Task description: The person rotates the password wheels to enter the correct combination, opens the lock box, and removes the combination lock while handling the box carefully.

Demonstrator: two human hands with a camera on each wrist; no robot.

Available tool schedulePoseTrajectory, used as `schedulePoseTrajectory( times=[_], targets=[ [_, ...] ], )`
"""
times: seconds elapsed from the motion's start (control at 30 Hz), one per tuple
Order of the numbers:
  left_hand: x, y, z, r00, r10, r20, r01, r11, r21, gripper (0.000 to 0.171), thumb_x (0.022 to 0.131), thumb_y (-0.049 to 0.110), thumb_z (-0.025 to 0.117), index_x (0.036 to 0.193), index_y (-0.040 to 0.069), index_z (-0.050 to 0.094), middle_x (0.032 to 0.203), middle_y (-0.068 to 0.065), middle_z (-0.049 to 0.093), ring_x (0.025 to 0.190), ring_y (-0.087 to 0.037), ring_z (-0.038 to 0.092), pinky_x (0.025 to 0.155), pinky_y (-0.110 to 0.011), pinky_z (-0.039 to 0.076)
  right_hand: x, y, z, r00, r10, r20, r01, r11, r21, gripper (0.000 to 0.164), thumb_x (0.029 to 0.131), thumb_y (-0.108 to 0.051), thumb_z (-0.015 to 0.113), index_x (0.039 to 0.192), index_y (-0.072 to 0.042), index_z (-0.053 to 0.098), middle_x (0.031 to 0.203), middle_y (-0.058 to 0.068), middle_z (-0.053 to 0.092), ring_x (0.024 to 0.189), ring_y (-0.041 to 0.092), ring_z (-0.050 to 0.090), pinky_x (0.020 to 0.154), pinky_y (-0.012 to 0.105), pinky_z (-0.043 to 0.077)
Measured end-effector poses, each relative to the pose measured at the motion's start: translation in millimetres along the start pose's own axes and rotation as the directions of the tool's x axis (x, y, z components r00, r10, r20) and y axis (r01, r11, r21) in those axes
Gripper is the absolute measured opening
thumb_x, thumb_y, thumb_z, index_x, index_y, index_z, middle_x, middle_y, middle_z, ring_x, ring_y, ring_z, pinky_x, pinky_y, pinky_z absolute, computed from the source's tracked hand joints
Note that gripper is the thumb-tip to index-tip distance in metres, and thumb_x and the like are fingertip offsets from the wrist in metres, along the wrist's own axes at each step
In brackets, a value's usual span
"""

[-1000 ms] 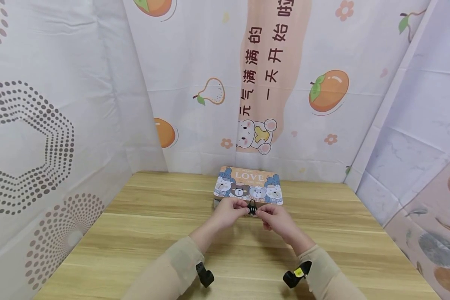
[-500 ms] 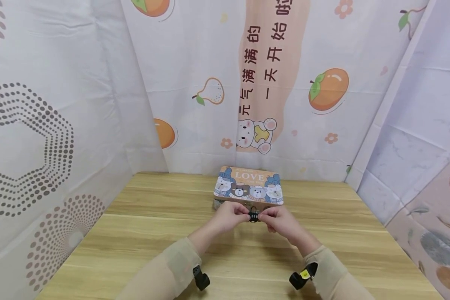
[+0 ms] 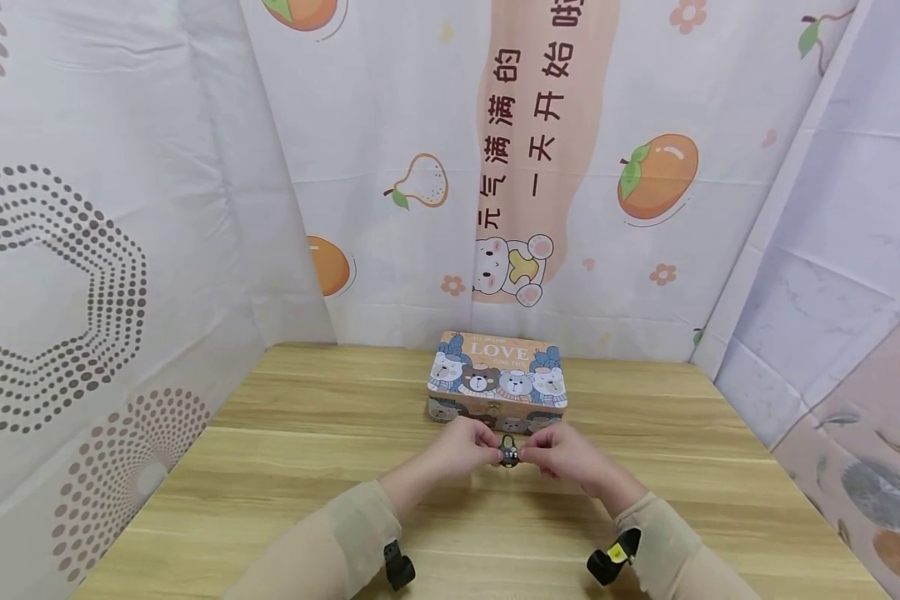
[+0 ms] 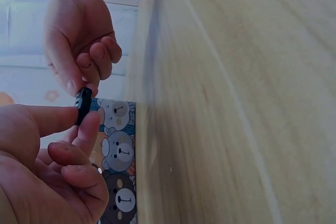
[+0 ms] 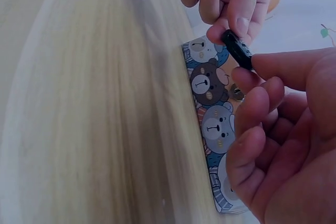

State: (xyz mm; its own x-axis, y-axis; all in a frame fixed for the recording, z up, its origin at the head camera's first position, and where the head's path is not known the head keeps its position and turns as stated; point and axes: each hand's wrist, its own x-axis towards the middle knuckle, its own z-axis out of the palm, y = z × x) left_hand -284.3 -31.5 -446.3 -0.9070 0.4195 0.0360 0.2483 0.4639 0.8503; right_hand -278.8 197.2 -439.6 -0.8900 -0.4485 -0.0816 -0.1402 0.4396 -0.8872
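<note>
A small black combination padlock (image 3: pixel 509 452) with number dials and a raised shackle is held between both hands, just in front of a tin box. My left hand (image 3: pixel 462 447) pinches its left side between thumb and forefinger. On the right side, my right hand (image 3: pixel 567 455) does the same. The tin box (image 3: pixel 498 367) has a lid printed with bears and the word LOVE; its lid is down and a clasp (image 3: pixel 494 407) shows on the front. In the left wrist view the padlock (image 4: pixel 83 105) appears edge-on between the fingertips, and the right wrist view shows the padlock (image 5: pixel 238 49) likewise.
The wooden table (image 3: pixel 330 417) spreads around the box and under both forearms. A printed curtain (image 3: pixel 390 267) hangs behind the table, with more cloth (image 3: pixel 150 275) along the left side. Each forearm carries a small black camera (image 3: pixel 399 567).
Both hands have drawn the padlock back toward the person, away from the box front. The clasp and front face of the box have come into view. The box stays in place.
</note>
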Motion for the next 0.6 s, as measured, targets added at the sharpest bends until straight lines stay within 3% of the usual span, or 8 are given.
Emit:
schedulePoseTrajectory(
  times=[0.27, 0.6],
  targets=[
    [-5.3, -1.0, 5.3, 0.999, 0.001, 0.042, -0.003, 0.999, 0.034, 0.006, 0.083, 0.005, 0.077, 0.079, 0.009, 0.074, 0.072, 0.006, 0.068, 0.067, -0.009, 0.056, 0.061, -0.024, 0.044, -4, 1, 3, 0.998, 0.013, 0.058, -0.010, 0.999, -0.045, 0.016, 0.096, -0.017, 0.070, 0.089, -0.004, 0.076, 0.059, -0.002, 0.052, 0.052, 0.011, 0.043, 0.048, 0.022, 0.034],
    [-14.0, -4.0, 12.6, 0.997, -0.033, 0.070, 0.025, 0.993, 0.113, 0.003, 0.080, 0.003, 0.077, 0.079, 0.005, 0.075, 0.068, 0.006, 0.065, 0.056, -0.008, 0.052, 0.050, -0.022, 0.041, -7, 7, 13, 0.994, 0.013, 0.113, -0.003, 0.996, -0.089, 0.016, 0.093, -0.017, 0.072, 0.083, -0.005, 0.075, 0.058, -0.002, 0.053, 0.051, 0.010, 0.048, 0.046, 0.023, 0.036]
  ],
)
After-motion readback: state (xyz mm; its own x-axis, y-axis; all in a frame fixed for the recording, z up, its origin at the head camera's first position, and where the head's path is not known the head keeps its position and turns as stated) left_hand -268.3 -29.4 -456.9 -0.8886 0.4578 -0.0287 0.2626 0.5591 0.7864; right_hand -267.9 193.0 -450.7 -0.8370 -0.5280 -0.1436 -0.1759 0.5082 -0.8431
